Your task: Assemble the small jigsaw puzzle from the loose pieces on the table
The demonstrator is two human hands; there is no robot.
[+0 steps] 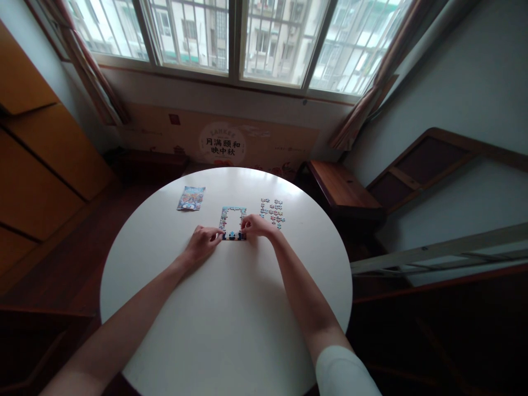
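Note:
A small jigsaw puzzle (234, 208) lies on the white round table (225, 308), its border assembled around an open middle. Dark blue pieces make up its bottom row. My left hand (203, 242) rests at the lower left corner, with thumb and forefinger closed on the puzzle's edge. Over the right border, my right hand (258, 225) bends down with its fingertips pinched together at a jigsaw piece, which the fingers mostly cover. Just beyond that hand are several loose jigsaw pieces (277, 212), spread out flat.
A colourful printed packet (192, 198) lies at the table's far left. Behind the table are a printed wall panel (157, 129) and barred windows (272, 44). A wooden bench (344, 184) stands at the right, and orange cabinets (45, 148) at the left.

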